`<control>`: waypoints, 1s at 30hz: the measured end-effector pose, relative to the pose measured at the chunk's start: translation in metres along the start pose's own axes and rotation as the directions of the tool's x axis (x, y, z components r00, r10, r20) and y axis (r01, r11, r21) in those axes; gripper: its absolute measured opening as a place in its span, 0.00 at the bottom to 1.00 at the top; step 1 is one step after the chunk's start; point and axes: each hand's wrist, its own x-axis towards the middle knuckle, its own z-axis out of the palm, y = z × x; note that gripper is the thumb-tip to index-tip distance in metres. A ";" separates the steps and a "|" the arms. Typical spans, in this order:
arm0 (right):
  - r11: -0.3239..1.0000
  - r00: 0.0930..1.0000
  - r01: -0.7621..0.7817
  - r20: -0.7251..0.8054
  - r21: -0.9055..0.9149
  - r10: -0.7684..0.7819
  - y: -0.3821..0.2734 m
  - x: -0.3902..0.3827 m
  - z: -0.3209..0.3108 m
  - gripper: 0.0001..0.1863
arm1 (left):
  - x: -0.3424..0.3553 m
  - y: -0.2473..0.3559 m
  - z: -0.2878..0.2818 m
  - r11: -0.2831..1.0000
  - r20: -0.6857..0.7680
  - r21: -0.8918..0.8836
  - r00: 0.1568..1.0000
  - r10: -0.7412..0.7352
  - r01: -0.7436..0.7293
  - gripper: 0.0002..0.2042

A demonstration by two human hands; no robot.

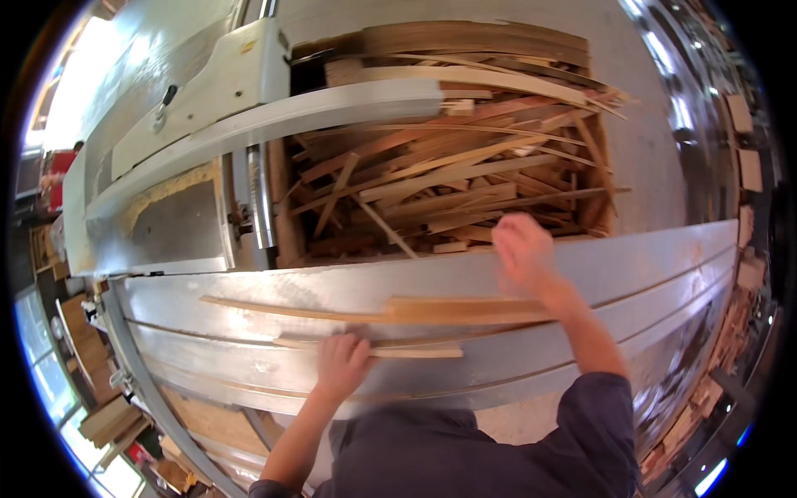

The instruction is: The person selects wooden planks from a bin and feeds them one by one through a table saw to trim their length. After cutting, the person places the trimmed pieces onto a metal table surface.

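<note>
Dark cloth of the person's top (pixel 465 452) fills the bottom of the head view, and both bare forearms rise out of it toward a long grey metal table (pixel 647 257) that bends with the lens from left to right. On that table the left hand (pixel 339 365) lies palm down with its fingers (pixel 359 349) pressed flat and close together on the near end of a thin pale wood strip (pixel 415 352) — touching it, not wrapped around it. Just beyond lies a longer wood strip (pixel 398 310), light brown, narrow at its left tip and thicker toward the right, running along the table's length. The right hand (pixel 523 249) is raised above the far end of that longer strip and is blurred; whether its fingers are spread or closed I cannot tell, and nothing shows clearly in it. Behind the table stands a bin of offcuts (pixel 452 166) — a loose heap of slats and splinters in tan and reddish tones, crossing one another at all angles and sticking out over its right edge. Left of the bin a pale grey machine fence (pixel 274 116) runs diagonally, with sawdust (pixel 166 195) along the machine bed beneath it. Down the right rim, stacked short wood blocks (pixel 730 332) sit on the floor. At lower left more boards (pixel 108 415) lie beside a bright window.
</note>
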 end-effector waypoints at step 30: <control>0.838 0.912 0.368 0.332 -0.403 -0.240 0.174 0.112 0.133 0.09 | -0.010 -0.013 0.019 0.986 -0.084 0.164 0.995 0.057 -0.042 0.10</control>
